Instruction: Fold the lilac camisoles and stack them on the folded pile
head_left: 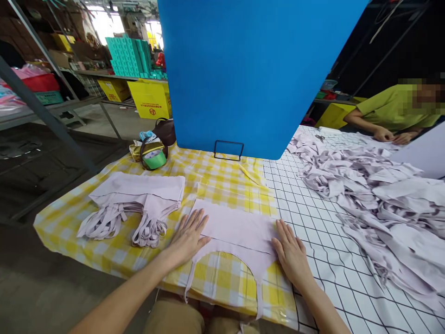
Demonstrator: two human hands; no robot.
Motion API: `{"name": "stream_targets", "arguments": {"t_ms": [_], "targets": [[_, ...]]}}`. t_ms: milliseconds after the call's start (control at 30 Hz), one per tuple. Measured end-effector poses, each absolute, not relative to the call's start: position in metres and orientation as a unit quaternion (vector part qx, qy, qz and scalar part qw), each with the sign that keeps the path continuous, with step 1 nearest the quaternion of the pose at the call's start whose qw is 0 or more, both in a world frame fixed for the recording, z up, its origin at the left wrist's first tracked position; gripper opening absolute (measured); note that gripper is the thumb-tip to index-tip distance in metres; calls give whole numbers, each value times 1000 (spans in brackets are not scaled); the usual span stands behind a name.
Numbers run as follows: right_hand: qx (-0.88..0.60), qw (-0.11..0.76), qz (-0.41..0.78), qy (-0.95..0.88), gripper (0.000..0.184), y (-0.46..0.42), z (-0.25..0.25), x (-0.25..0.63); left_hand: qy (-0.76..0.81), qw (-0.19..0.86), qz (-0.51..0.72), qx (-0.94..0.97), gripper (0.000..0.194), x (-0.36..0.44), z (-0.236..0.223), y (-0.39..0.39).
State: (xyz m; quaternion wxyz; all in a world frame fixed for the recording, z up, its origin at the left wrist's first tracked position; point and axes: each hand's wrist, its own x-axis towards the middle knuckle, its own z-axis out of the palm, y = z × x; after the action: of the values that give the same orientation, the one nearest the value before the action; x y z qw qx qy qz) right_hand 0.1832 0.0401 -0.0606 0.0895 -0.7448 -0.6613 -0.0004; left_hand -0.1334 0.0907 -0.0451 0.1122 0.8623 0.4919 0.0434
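Note:
A pale lilac camisole top [236, 229] lies flat on the yellow checked tablecloth in front of me, its two thin straps hanging toward the table's near edge. My left hand [189, 234] rests on its left side, fingers stretched out. On the right side, my right hand [289, 248] lies at the garment's edge with its fingers extended. Neither hand grips the fabric. To the left sits a neat stack of similar lilac tops [139, 190], with their straps bunched at the near side.
A large blue board [243, 79] stands at the back by a black wire stand [228, 150]. Loose lilac garments [375, 185] are heaped on the right. Green tape [155, 160] sits back left. Across the table, a person in a yellow-green shirt [385, 109] handles fabric.

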Motion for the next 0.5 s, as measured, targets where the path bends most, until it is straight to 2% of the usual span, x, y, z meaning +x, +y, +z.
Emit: {"name": "stream_targets", "arguments": {"t_ms": [67, 233, 300, 433, 500], "targets": [[-747, 102, -1, -658, 58, 44, -56, 180, 499, 101, 54, 859, 57, -138, -49, 88], [-707, 52, 38, -704, 54, 59, -54, 173, 521, 93, 51, 847, 60, -148, -52, 81], [-706, 63, 46, -704, 53, 63, -57, 173, 528, 96, 43, 843, 61, -152, -51, 80], [-704, 212, 58, -676, 54, 50, -44, 170, 546, 106, 37, 830, 60, -157, -47, 80], [-701, 291, 112, -641, 51, 28, -23, 162, 544, 108, 49, 831, 58, -153, -43, 81]]}}
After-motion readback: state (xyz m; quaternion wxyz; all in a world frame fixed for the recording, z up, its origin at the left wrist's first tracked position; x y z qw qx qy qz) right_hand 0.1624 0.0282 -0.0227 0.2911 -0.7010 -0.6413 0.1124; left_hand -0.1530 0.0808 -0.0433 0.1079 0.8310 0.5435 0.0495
